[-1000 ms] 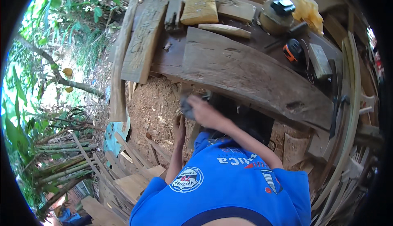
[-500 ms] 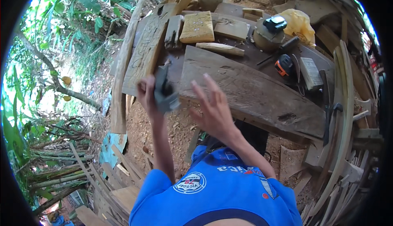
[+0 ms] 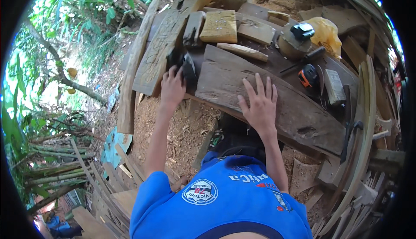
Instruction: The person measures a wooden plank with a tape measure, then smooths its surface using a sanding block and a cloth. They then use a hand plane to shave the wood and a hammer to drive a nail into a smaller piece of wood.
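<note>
From here I see the left hand (image 3: 173, 88) farther forward, the dark tool (image 3: 189, 71) apparently down on the bench (image 3: 197, 57); the right hand (image 3: 260, 107), raised earlier, now lies spread on the broad plank (image 3: 299, 109).

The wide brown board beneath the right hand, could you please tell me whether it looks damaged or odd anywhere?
Yes: the board has a dark, ragged patch toward its right end, past the right hand. It stands out against the smoother surface around it; knot or gouge, I cannot tell.
</note>
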Action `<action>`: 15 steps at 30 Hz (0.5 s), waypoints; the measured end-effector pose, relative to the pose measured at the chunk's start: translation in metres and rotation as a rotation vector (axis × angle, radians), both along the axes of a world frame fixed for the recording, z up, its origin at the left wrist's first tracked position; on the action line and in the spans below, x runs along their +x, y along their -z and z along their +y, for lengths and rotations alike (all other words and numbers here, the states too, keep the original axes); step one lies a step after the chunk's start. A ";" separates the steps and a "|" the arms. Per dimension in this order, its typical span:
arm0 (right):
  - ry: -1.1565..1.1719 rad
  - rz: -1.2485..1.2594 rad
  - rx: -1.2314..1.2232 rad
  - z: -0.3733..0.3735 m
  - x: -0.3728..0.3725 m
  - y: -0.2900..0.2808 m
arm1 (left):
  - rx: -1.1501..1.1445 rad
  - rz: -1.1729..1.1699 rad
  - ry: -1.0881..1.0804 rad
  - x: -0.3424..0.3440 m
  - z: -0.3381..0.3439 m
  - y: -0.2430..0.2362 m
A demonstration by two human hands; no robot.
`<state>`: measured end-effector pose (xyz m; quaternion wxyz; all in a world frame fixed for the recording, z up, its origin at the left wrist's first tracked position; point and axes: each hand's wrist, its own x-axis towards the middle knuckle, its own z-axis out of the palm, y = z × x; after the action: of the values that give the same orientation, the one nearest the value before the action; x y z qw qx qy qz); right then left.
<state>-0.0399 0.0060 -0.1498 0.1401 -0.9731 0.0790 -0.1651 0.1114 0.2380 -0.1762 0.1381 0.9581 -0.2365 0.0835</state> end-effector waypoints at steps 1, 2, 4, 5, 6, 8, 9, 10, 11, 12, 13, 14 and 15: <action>-0.001 -0.003 0.006 0.000 0.000 0.001 | 0.041 0.084 -0.068 -0.020 0.005 -0.014; -0.008 -0.005 0.011 0.001 0.001 0.000 | 0.011 0.192 -0.154 -0.039 0.015 -0.021; 0.001 0.000 0.009 0.002 0.000 0.002 | 0.047 0.418 -0.143 -0.069 0.036 -0.029; -0.006 -0.002 0.014 0.003 0.002 0.001 | 0.118 0.528 -0.059 -0.077 0.047 -0.042; -0.008 -0.002 0.018 0.003 0.003 0.000 | 0.037 0.438 -0.059 -0.078 0.048 -0.055; -0.012 -0.004 0.015 0.004 0.001 0.001 | -0.136 0.268 -0.065 -0.088 0.045 -0.087; -0.004 -0.009 0.010 0.002 0.002 0.002 | -0.128 0.158 -0.053 -0.081 0.039 -0.099; 0.001 -0.020 0.007 0.002 0.001 0.003 | -0.120 0.042 -0.045 -0.068 0.033 -0.109; -0.003 -0.027 0.016 0.002 0.001 0.003 | -0.192 -0.061 0.014 -0.055 0.022 -0.116; -0.008 -0.034 0.022 0.002 0.002 0.004 | -0.265 -0.163 0.074 -0.040 0.009 -0.119; -0.003 -0.044 0.026 0.001 0.002 0.004 | -0.332 -0.218 0.159 -0.017 -0.001 -0.110; -0.003 -0.054 0.024 0.000 0.001 0.003 | -0.405 -0.270 0.250 0.009 -0.012 -0.091; -0.012 -0.066 0.030 0.002 0.001 0.000 | -0.498 -0.164 0.294 0.030 -0.023 -0.072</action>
<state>-0.0388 0.0078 -0.1498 0.1580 -0.9653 0.0711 -0.1954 0.1415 0.2153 -0.1040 0.3597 0.8405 -0.3551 0.1950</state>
